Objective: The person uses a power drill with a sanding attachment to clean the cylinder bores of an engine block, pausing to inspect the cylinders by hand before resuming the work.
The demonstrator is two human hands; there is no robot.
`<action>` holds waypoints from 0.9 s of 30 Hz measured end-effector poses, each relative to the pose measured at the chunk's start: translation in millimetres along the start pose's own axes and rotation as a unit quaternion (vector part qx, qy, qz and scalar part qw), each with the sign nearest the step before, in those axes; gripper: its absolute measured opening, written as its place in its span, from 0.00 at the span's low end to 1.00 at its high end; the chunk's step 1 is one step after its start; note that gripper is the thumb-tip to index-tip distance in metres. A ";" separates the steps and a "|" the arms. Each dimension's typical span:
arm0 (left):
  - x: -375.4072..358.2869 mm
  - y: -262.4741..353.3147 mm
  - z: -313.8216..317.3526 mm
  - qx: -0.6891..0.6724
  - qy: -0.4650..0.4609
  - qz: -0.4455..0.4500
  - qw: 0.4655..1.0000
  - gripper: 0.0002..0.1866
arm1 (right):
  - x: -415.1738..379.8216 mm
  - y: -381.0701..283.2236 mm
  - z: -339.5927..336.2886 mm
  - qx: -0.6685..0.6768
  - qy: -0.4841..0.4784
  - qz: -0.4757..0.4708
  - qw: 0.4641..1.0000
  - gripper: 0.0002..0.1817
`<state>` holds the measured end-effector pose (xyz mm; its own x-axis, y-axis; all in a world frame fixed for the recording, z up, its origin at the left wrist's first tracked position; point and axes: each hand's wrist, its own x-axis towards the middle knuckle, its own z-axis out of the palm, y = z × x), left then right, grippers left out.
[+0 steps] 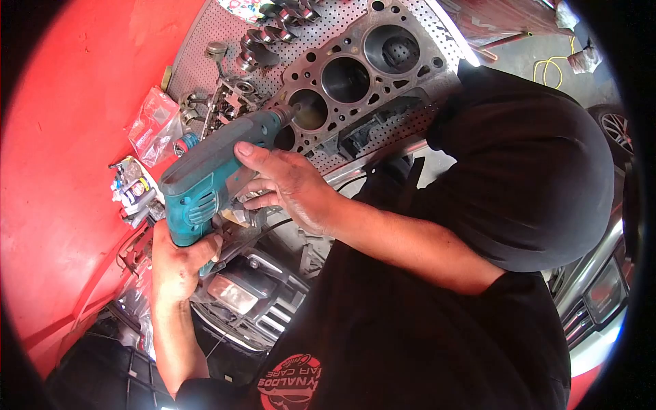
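My left hand [179, 263] is closed round the handle of a teal and grey power drill [215, 154]. On the drill's body, just behind its front end, lies the thumb of my right hand [290, 184]; its fingers curl under the side. The drill's chuck [280, 115] points at one bore of an engine block [379, 83]. A blurred tip reaches that bore, and its exact shape cannot be made out. The block's flat face faces up, with several round bores. The drill covers part of the lowest bore.
A crankshaft [258, 51] and a piston with its rod [216, 51] lie on the perforated tabletop [188, 74]. Plastic packets [156, 123] sit by a red panel [75, 130]. A headlight [234, 294] is below; dark cloth [526, 171] fills the right side.
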<state>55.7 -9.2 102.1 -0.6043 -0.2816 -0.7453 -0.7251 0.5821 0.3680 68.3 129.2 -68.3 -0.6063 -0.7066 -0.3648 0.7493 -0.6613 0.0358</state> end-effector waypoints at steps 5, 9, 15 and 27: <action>0.3 0.7 1.8 -0.015 0.001 -0.002 1.000 0.10 | -0.6 -1.3 1.9 0.004 0.007 -0.003 1.000 0.40; 0.3 1.2 0.6 -0.009 -0.002 0.005 1.000 0.11 | -1.3 -4.5 1.9 -0.002 0.003 0.000 1.000 0.40; -0.4 2.1 0.1 0.004 0.002 0.020 1.000 0.10 | -1.1 -3.8 1.9 0.002 -0.001 -0.006 1.000 0.39; -3.2 4.9 3.4 0.003 0.006 0.019 1.000 0.09 | -3.6 -6.3 4.1 0.000 -0.006 -0.011 1.000 0.39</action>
<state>55.2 -2.8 104.4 -0.6355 -0.2685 -0.7239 -0.6993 0.5976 0.3922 64.6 134.9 -63.4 -0.6258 -0.6947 -0.3547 0.7354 -0.6771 0.0287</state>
